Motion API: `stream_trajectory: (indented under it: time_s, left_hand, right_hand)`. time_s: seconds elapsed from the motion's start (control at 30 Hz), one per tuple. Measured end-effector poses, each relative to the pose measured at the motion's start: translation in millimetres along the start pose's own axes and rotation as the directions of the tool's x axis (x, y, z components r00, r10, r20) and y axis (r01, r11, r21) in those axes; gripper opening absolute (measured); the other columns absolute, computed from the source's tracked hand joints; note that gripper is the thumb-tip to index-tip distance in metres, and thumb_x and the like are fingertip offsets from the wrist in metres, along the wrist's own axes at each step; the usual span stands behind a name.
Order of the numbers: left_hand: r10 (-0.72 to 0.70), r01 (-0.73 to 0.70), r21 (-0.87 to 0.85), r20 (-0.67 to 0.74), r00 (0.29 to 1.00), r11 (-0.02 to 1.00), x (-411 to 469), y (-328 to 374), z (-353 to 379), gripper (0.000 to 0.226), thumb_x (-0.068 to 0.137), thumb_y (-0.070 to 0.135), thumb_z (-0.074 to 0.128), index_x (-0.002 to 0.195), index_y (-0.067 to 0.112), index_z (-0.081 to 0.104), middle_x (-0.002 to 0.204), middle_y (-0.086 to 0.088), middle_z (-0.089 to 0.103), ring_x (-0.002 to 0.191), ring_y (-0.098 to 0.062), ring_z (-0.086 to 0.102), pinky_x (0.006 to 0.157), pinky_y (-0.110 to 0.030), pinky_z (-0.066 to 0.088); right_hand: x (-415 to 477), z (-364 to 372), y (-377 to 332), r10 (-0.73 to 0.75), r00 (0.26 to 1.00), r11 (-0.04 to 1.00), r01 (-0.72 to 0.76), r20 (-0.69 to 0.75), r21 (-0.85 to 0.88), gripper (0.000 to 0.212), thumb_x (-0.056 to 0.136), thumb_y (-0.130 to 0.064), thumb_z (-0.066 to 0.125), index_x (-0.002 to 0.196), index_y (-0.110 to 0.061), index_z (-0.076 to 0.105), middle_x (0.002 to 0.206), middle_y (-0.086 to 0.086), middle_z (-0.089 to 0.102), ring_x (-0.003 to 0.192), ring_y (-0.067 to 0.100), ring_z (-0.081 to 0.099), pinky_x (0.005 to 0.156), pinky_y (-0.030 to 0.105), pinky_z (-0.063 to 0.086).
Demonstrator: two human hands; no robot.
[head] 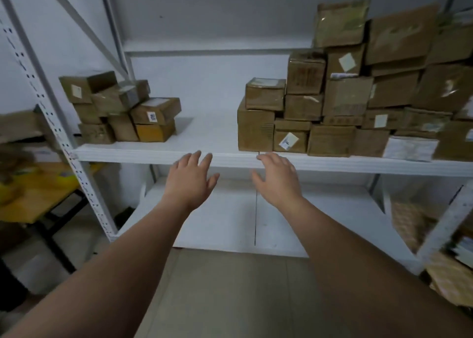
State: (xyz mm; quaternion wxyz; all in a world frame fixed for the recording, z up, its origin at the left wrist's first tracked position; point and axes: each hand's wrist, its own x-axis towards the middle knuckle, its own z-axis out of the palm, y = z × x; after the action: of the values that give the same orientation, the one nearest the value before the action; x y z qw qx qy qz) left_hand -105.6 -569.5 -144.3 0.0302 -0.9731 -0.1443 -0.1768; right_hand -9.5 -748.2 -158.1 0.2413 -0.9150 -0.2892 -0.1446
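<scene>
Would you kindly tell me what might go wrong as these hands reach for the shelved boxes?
The right stack is uneven; pulling the corner box nearest the right hand might topple the small box on it. The left pile sits tilted, so a nudge from the left hand could shift it.

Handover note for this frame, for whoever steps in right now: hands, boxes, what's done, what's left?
Left hand: open, empty, fingertips up at the front edge of the white shelf.
Right hand: open, empty, just below the tall box at the left end of the big pile.
Small pile sits at the shelf's left end; a bare gap separates the piles.
Done: nothing in hand yet.
Left: probably grasp a box, likely the tall box; where it goes cannot be told.
</scene>
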Motion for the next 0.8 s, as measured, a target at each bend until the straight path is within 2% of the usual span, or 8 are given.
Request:
stream_trajectory:
  time_s: [0.13,0.23,0.37,0.5,0.6,0.67,0.7,0.8]
  left_hand:
    - [0.075,-0.079,-0.023,-0.141,0.987,0.997,63.4,-3.1,-10.2,0.064,0.097,0.047,0.042,0.151,0.02,0.021,0.156,-0.01,0.026,0.142,-0.03,0.025,0.114,-0.043,0.025]
    - [0.139,-0.15,-0.033,-0.218,0.966,0.988,108.6,2.1,-7.9,0.072,0.092,0.046,0.053,0.151,0.019,0.022,0.155,-0.013,0.027,0.14,-0.033,0.028,0.11,-0.044,0.031]
    - [0.189,-0.198,-0.01,-0.256,0.948,0.98,171.5,16.9,3.1,0.086,0.086,0.051,0.06,0.152,0.022,0.014,0.157,-0.014,0.016,0.142,-0.034,0.02,0.114,-0.043,0.025]
    - [0.187,-0.223,-0.107,-0.272,0.944,0.969,229.9,33.3,7.1,0.091,0.086,0.054,0.06,0.153,0.026,0.006,0.158,-0.015,0.011,0.143,-0.034,0.016,0.114,-0.042,0.022]
    - [0.183,-0.215,-0.118,-0.233,0.955,0.969,268.0,38.5,14.8,0.087,0.087,0.06,0.051,0.153,0.031,0.002,0.153,-0.018,0.025,0.139,-0.035,0.024,0.112,-0.043,0.025]
    - [0.202,-0.221,-0.08,-0.195,0.96,0.972,287.1,39.4,21.9,0.081,0.087,0.067,0.04,0.152,0.034,0.004,0.144,-0.016,0.042,0.133,-0.035,0.035,0.111,-0.043,0.028]
    - [0.206,-0.228,-0.112,-0.181,0.962,0.967,293.4,40.0,24.2,0.077,0.088,0.067,0.037,0.151,0.034,0.007,0.136,-0.013,0.052,0.127,-0.034,0.043,0.107,-0.041,0.033]
    - [0.166,-0.238,-0.394,-0.209,0.964,0.888,294.9,45.9,25.6,0.061,0.094,0.056,0.041,0.147,0.03,0.025,0.116,-0.008,0.064,0.103,-0.026,0.059,0.086,-0.033,0.043]
  right_hand:
    - [58.1,-20.4,5.8,0.008,0.994,0.991,0.006,-0.111,0.13,0.046,0.095,-0.035,0.052,0.136,-0.017,0.048,0.145,0.003,0.043,0.134,0.023,0.036,0.109,0.041,0.033]
    - [91.6,-32.0,23.8,0.022,0.986,0.98,0.011,-0.163,0.197,0.046,0.094,-0.035,0.052,0.137,-0.021,0.046,0.148,-0.002,0.037,0.134,0.019,0.034,0.106,0.039,0.037]
    - [132.6,-33.5,46.3,0.007,0.98,0.986,0.027,-0.201,0.166,0.048,0.094,-0.031,0.054,0.14,-0.022,0.043,0.149,-0.003,0.035,0.137,0.017,0.03,0.102,0.027,0.027]
    - [173.6,-27.3,52.7,0.124,0.965,0.943,-0.042,-0.232,0.33,0.053,0.093,-0.027,0.056,0.143,-0.023,0.037,0.148,-0.002,0.036,0.134,0.017,0.035,0.107,0.033,0.034]
    - [198.2,-18.8,57.3,0.183,0.951,0.899,-0.06,-0.248,0.435,0.057,0.092,-0.023,0.059,0.144,-0.023,0.035,0.148,-0.001,0.035,0.133,0.018,0.035,0.108,0.032,0.034]
    - [209.3,-11.8,61.0,0.23,0.937,0.871,-0.078,-0.263,0.485,0.058,0.091,-0.02,0.061,0.143,-0.023,0.036,0.146,-0.001,0.037,0.131,0.016,0.039,0.106,0.028,0.034]
    - [213.5,-7.6,62.7,0.26,0.927,0.844,-0.083,-0.27,0.529,0.058,0.09,-0.02,0.062,0.142,-0.025,0.036,0.143,-0.001,0.04,0.129,0.016,0.042,0.107,0.032,0.037]
    - [220.7,4.9,60.2,0.328,0.894,0.739,-0.042,-0.306,0.672,0.058,0.087,-0.018,0.065,0.138,-0.026,0.038,0.136,-0.001,0.048,0.124,0.015,0.048,0.104,0.042,0.045]
